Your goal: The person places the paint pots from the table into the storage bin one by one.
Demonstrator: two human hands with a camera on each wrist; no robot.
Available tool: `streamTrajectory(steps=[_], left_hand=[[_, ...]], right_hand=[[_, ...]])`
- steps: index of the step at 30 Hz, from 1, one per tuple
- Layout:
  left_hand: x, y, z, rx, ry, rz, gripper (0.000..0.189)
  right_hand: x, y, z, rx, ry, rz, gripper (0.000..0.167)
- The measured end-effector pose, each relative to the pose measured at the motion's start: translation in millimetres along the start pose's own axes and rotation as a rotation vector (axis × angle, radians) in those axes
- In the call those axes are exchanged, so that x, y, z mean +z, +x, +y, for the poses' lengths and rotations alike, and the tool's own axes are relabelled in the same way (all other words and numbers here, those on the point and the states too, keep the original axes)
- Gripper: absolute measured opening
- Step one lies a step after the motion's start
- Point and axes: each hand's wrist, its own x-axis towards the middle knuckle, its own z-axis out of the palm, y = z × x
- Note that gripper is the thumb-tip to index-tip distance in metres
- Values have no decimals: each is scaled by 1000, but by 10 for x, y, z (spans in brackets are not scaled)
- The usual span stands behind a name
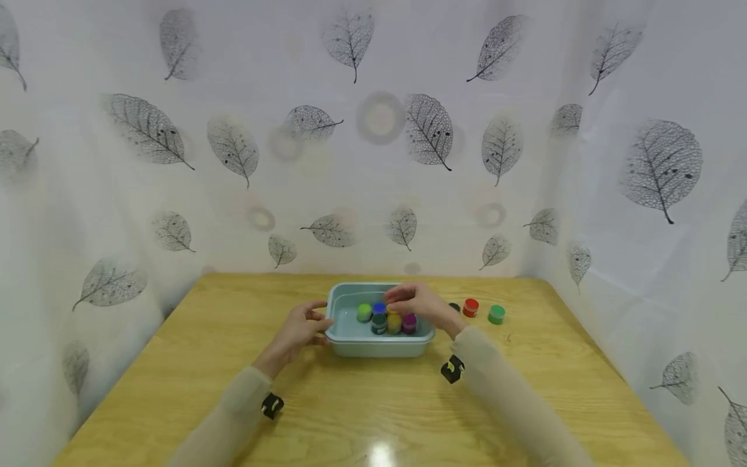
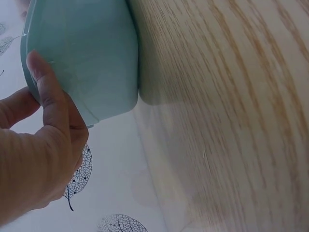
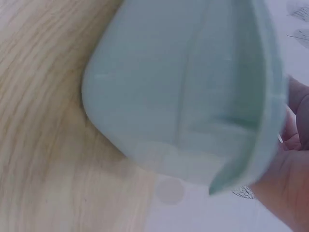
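Note:
A pale blue-green plastic basin (image 1: pixel 379 349) stands on the wooden table, holding several small paint jars with coloured lids. A light green jar (image 1: pixel 364 312), a blue jar (image 1: pixel 379 309), a dark green jar (image 1: pixel 379 323), a yellow jar (image 1: pixel 394 323) and a purple jar (image 1: pixel 409 323) show inside. My left hand (image 1: pixel 299 331) grips the basin's left rim, thumb and fingers on either side. Over the basin's right part, my right hand (image 1: pixel 421 303) reaches down with bent fingers, close over an orange patch behind the yellow jar. I cannot tell whether it pinches a jar there.
Right of the basin, a red-lidded jar (image 1: pixel 471 307) and a green-lidded jar (image 1: pixel 497 314) stand on the table (image 1: pixel 362 402). A dark-lidded jar (image 1: pixel 454 307) is partly hidden by the right wrist. A leaf-patterned curtain (image 1: pixel 379 175) hangs behind and at both sides.

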Motion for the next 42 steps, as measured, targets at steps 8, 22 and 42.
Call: streamTrajectory(steps=[8,22,42], left_hand=[[-15,2,25,6,4,-21,56],[-29,10,32,-9,5,-18,57],[-29,-1,17,7,-8,-28,56]], right_hand=[[-175,-169,17,-27,27,60,47],[-427,-299,197,14,23,168,44],[-805,-543,471,111,-56,305,48]])
